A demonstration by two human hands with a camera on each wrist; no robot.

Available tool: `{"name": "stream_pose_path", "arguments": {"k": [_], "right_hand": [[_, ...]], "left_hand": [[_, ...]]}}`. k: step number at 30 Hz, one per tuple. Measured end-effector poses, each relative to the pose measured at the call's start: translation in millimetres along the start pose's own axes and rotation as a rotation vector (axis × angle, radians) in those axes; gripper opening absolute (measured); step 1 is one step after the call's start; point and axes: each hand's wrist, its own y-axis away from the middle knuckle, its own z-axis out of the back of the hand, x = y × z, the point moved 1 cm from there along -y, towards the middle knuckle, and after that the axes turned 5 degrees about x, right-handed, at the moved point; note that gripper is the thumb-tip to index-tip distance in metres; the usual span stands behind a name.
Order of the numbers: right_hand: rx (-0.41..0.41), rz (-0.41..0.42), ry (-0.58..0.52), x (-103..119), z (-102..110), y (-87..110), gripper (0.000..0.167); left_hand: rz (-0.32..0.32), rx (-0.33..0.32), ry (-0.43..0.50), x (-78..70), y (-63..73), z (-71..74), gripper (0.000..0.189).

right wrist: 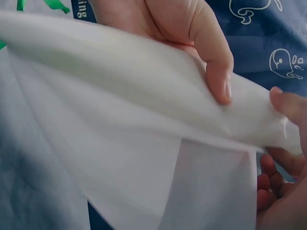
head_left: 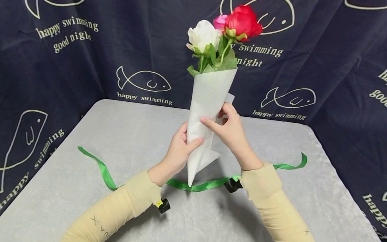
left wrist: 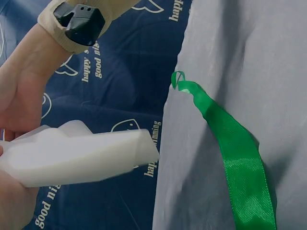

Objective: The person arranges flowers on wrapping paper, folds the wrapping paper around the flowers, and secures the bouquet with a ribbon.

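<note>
The paper [head_left: 212, 88] is held up over the table [head_left: 56, 201], rolled around the stems, with the white flower [head_left: 203, 36], pink flower [head_left: 220, 21] and red flower [head_left: 243, 22] above its top edge. The left hand [head_left: 177, 153] grips the paper's lower part, thumb in front, other fingers behind. The right hand [head_left: 232, 129] grips its right side higher up, thumb pressed on the front, fingers curled behind. The ribbon [head_left: 212, 185] lies below the paper, extending past both sides.

The step in hand appears to be wrapping. For a firm cone, the left hand should act as the fixed clamp while the right draws the loose flap around under even tension. Excess pressure may crease the paper; a slack lower grip may let the stems slide.
</note>
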Motion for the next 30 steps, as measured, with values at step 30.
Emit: {"name": "stream_pose_path", "arguments": {"k": [30], "right_hand": [[0.232, -0.195, -0.909, -42.5, 15.7, 41.9, 0.027]], "left_hand": [[-0.035, 0.073, 0.066, -3.8, 11.4, -0.3, 0.077]]}}
